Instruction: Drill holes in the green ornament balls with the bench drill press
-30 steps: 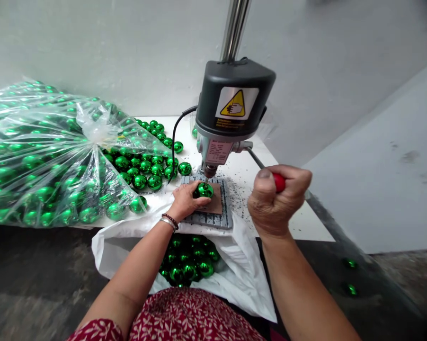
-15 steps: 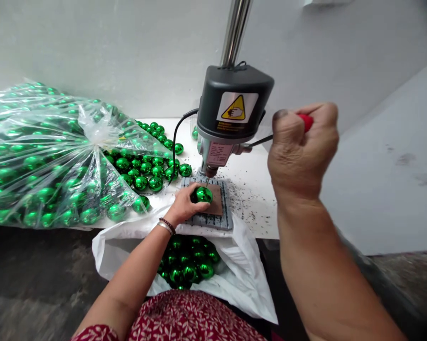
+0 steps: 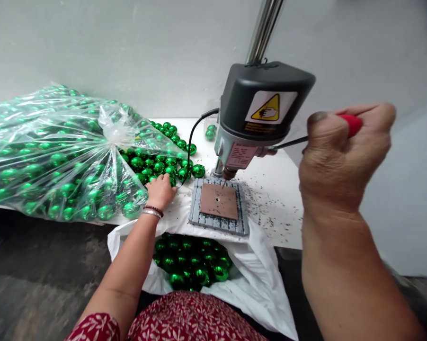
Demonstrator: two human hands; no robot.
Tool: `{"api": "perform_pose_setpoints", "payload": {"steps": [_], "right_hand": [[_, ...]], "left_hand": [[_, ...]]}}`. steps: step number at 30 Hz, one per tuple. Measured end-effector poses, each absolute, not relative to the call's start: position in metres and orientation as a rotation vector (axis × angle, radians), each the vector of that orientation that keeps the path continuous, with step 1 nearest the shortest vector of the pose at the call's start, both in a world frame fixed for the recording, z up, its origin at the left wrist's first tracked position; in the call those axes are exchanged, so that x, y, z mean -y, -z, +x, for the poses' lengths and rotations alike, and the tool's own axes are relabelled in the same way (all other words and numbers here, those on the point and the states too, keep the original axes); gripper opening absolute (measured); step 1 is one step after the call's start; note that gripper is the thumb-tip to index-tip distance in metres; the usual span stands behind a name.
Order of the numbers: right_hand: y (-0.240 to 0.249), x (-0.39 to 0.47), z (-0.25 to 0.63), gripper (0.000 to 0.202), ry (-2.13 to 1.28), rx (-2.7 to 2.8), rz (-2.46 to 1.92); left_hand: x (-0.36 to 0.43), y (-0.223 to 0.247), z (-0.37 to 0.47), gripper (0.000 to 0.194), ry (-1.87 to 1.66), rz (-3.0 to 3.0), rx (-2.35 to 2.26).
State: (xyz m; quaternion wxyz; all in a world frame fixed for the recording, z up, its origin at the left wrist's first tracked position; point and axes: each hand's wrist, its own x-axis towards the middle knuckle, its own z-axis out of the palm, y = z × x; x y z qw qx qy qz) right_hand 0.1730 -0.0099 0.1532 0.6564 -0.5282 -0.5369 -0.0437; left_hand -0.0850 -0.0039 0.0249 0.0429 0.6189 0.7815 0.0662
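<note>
My right hand is wrapped round the red knob on the lever of a dark drill press. Under the drill bit, a brown board with a small hole lies on the ribbed grey base, no ball on it. My left hand reaches to the near edge of the loose shiny green balls, left of the base. Its fingers are bent over the balls; whether they grip one is hidden.
A tied clear bag of green balls fills the table's left side. A white bag with more balls hangs open at the front edge. Dark shavings litter the table. A black cable curves down beside the drill.
My left hand has left the drill base and moved left to the loose balls. The ball it held under the bit is gone from there. The view has shifted, with my right hand still on the knob.
</note>
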Motion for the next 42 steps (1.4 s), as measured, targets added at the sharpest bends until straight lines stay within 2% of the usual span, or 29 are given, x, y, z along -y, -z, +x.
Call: {"api": "perform_pose_setpoints", "payload": {"steps": [3, 10, 14, 18, 22, 25, 30, 37, 42], "right_hand": [[-0.153, 0.011, 0.173, 0.013, 0.11, 1.221, -1.19], [-0.146, 0.006, 0.175, 0.03, 0.115, 1.246, -1.131], [-0.145, 0.007, 0.174, 0.035, 0.12, 1.236, -1.115], [-0.146, 0.01, 0.172, 0.035, 0.102, 1.22, -1.131], [-0.143, 0.012, 0.173, 0.033, 0.134, 1.245, -1.11], [-0.142, 0.013, 0.173, 0.026, 0.14, 1.247, -1.114], [-0.142, 0.015, 0.173, 0.018, 0.129, 1.246, -1.071], [-0.142, 0.015, 0.172, 0.026, 0.103, 1.258, -1.046], [-0.143, 0.016, 0.172, 0.021, 0.156, 1.285, -1.036]], "left_hand": [[-0.001, -0.023, -0.088, 0.053, -0.114, 1.929, -2.288], [-0.003, -0.025, -0.101, 0.049, -0.295, 1.788, -2.254], [-0.001, -0.026, -0.104, 0.056, -0.173, 1.837, -2.139], [0.006, -0.028, -0.101, 0.047, -0.083, 1.879, -2.007], [0.015, -0.036, -0.094, 0.057, -0.419, 1.747, -1.824], [0.019, -0.036, -0.082, 0.064, -0.758, 1.382, -1.47], [0.015, -0.019, -0.06, 0.051, -0.808, 0.964, -1.1], [-0.002, -0.011, -0.04, 0.063, -0.782, 1.577, -1.365], [-0.004, -0.017, -0.025, 0.069, -0.658, 1.769, -1.446]]}}
